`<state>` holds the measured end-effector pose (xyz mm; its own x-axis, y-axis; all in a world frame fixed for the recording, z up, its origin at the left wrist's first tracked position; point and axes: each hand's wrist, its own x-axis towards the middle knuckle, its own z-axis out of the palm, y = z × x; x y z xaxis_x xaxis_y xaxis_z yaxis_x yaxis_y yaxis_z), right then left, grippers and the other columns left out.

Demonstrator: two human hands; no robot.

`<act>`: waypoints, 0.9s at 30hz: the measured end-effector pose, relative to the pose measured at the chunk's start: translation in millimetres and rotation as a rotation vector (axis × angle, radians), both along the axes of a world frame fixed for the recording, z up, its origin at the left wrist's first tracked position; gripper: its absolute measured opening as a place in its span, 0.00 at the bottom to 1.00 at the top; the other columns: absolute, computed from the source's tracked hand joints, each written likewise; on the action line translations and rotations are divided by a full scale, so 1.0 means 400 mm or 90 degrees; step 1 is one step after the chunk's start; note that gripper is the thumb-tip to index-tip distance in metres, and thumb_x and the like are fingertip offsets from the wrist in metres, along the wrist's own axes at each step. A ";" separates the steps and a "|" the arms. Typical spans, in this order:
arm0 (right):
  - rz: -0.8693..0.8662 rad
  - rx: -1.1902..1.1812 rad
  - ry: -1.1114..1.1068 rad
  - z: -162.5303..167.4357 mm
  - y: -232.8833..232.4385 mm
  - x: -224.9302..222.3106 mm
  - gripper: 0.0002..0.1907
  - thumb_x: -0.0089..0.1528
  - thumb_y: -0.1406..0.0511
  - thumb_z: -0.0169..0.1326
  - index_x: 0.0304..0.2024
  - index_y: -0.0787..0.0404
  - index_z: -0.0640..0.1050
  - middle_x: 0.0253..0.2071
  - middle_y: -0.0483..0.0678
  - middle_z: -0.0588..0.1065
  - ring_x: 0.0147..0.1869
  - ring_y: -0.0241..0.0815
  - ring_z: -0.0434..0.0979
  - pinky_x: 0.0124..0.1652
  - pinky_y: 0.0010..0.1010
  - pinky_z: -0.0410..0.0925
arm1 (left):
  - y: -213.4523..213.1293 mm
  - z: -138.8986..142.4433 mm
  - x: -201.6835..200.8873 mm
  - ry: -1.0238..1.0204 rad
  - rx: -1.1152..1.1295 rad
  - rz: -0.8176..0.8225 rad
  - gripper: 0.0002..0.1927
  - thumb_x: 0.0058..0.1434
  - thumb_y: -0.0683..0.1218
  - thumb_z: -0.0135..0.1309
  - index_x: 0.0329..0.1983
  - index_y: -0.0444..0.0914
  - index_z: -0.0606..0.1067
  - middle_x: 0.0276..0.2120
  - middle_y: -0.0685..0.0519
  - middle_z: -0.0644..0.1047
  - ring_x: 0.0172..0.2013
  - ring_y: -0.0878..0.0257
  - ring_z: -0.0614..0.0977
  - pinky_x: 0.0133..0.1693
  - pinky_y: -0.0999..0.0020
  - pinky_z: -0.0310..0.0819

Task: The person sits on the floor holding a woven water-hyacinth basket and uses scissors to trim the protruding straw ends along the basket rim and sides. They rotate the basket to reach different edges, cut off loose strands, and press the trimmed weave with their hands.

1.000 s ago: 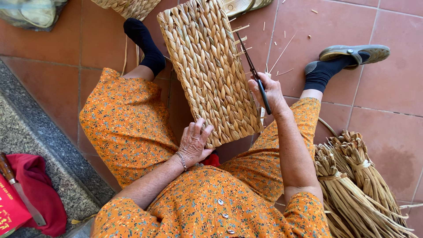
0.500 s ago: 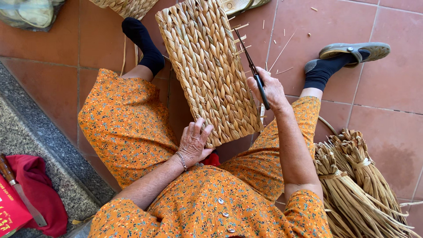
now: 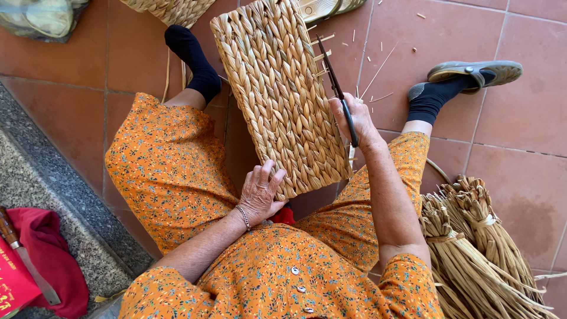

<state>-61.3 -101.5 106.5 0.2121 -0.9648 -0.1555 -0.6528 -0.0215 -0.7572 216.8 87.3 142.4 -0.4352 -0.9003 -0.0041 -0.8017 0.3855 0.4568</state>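
Our fingers [image 3: 273, 177] on the left hand [image 3: 260, 195] are curled over the near edge of the woven panel [image 3: 280, 97], thumb and fingertips pressed on the plaited surface so that it stays propped between our knees, while the right hand [image 3: 354, 121] is closed round the handles of the black scissors [image 3: 336, 88], whose blades stand slightly parted and point away from us along the panel's right edge. The panel is the largest thing before us: a long, pale, straw-coloured rectangle of braided rows, leaning from our lap out over the red tiled floor [image 3: 520, 177], its far end near a second piece of basketwork [image 3: 168, 9] at the top of the view. To our right lie bundles of dried stalks [image 3: 472, 248], tied and resting on the tiles, well apart from the panel. Smaller again are the stray fibre ends [image 3: 322, 56] sticking out from the panel's right edge just beside the blades, and the short clippings [image 3: 381, 68] scattered on the floor beyond. We judge the step in hand to be trimming loose ends off that edge; the next cut seems to call for setting the blades close against a protruding end without nicking the braid, with the left hand keeping the panel steady.
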 end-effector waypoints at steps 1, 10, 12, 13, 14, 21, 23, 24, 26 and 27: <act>-0.004 0.003 -0.004 -0.003 0.000 0.001 0.28 0.71 0.45 0.46 0.45 0.64 0.75 0.39 0.62 0.76 0.48 0.63 0.78 0.47 0.48 0.70 | -0.001 0.000 0.002 0.000 -0.001 0.001 0.54 0.35 0.55 0.76 0.64 0.43 0.61 0.58 0.43 0.60 0.54 0.46 0.68 0.51 0.48 0.66; -0.026 -0.022 0.014 0.034 0.015 0.008 0.22 0.70 0.50 0.51 0.44 0.63 0.77 0.39 0.61 0.78 0.47 0.63 0.79 0.46 0.46 0.71 | -0.004 0.004 0.001 0.006 -0.011 0.002 0.53 0.36 0.56 0.76 0.64 0.43 0.61 0.58 0.42 0.60 0.54 0.46 0.68 0.50 0.48 0.67; -0.020 -0.030 0.010 0.040 0.017 0.007 0.22 0.70 0.49 0.50 0.47 0.61 0.78 0.40 0.60 0.78 0.47 0.61 0.79 0.46 0.44 0.71 | -0.005 0.005 0.001 0.008 -0.015 0.003 0.53 0.36 0.56 0.76 0.64 0.43 0.61 0.58 0.43 0.60 0.54 0.46 0.68 0.50 0.48 0.67; -0.037 -0.006 -0.007 0.041 0.017 0.006 0.23 0.69 0.49 0.50 0.50 0.60 0.78 0.40 0.59 0.78 0.47 0.57 0.80 0.46 0.42 0.71 | -0.005 0.006 0.001 0.010 -0.016 0.004 0.53 0.35 0.56 0.76 0.64 0.43 0.61 0.58 0.43 0.60 0.54 0.46 0.68 0.50 0.49 0.67; -0.054 0.017 -0.025 0.041 0.018 0.004 0.24 0.69 0.48 0.49 0.52 0.60 0.78 0.40 0.58 0.79 0.46 0.54 0.81 0.46 0.41 0.71 | -0.005 0.007 0.000 0.010 -0.011 0.004 0.53 0.35 0.55 0.76 0.64 0.43 0.61 0.58 0.43 0.60 0.54 0.46 0.68 0.50 0.49 0.67; -0.056 0.133 -0.095 0.026 -0.030 -0.008 0.32 0.67 0.43 0.45 0.62 0.57 0.74 0.36 0.49 0.77 0.43 0.40 0.79 0.46 0.34 0.72 | -0.013 0.010 -0.001 0.027 0.005 0.007 0.53 0.34 0.53 0.76 0.63 0.42 0.62 0.58 0.43 0.60 0.53 0.46 0.68 0.50 0.49 0.66; -0.058 0.142 -0.067 0.026 -0.048 -0.005 0.32 0.67 0.43 0.44 0.63 0.56 0.75 0.35 0.52 0.77 0.42 0.43 0.78 0.46 0.35 0.71 | -0.012 0.010 0.000 0.032 0.012 0.005 0.53 0.34 0.53 0.76 0.63 0.42 0.63 0.58 0.43 0.60 0.53 0.46 0.68 0.50 0.49 0.66; -0.059 0.147 -0.054 0.026 -0.060 -0.001 0.32 0.67 0.43 0.44 0.63 0.56 0.75 0.34 0.53 0.76 0.42 0.44 0.78 0.47 0.36 0.71 | -0.012 0.010 0.000 0.034 0.014 0.003 0.53 0.34 0.53 0.76 0.63 0.42 0.63 0.59 0.42 0.60 0.53 0.46 0.68 0.50 0.49 0.66; -0.050 0.131 -0.047 0.027 -0.082 0.010 0.33 0.66 0.42 0.45 0.63 0.55 0.75 0.36 0.52 0.78 0.44 0.44 0.79 0.49 0.36 0.71 | -0.010 0.009 0.001 0.034 0.018 0.001 0.53 0.34 0.53 0.76 0.63 0.42 0.63 0.59 0.42 0.59 0.53 0.46 0.68 0.50 0.49 0.66; -0.046 0.123 -0.043 0.029 -0.092 0.014 0.33 0.66 0.41 0.45 0.63 0.54 0.75 0.37 0.52 0.79 0.45 0.43 0.80 0.49 0.36 0.70 | -0.010 0.009 0.001 0.032 0.020 0.000 0.53 0.34 0.53 0.76 0.63 0.42 0.63 0.59 0.42 0.59 0.53 0.45 0.68 0.50 0.48 0.66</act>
